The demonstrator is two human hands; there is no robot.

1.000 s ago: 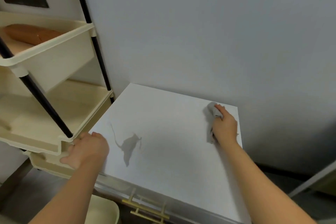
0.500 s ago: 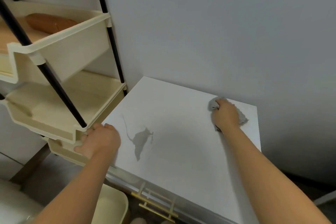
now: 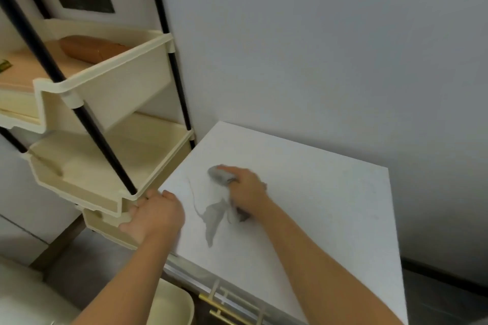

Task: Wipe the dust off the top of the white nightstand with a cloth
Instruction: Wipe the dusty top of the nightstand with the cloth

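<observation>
Nearest the camera, two bare forearms reach in from the bottom edge. Between them, at the front of the nightstand, a brass drawer handle shows, and left of it the rim of a cream bin.

The left hand sits at the front left corner of the white nightstand's tabletop, fingers curled over its left edge and its grip closed on that edge, right beside the lowest tray of the cream shelving cart.

Further in, the right hand presses down on a grey cloth — its grip is clamped on the cloth, bunching it under the palm. The cloth is small, crumpled and mid-grey; a rounded wad pokes out past the fingertips toward the far left, and a darker scrap trails out by the wrist. Its long axis so runs diagonally, from near right to far left, in line with the hand. It lies left of centre on the tabletop, just above a grey stain-like mark with a thin curved tail — whether mark or shadow I cannot tell.

Beyond, the tabletop meets a plain grey wall. On the cart's upper tray lies a brown rounded object, blurred.
</observation>
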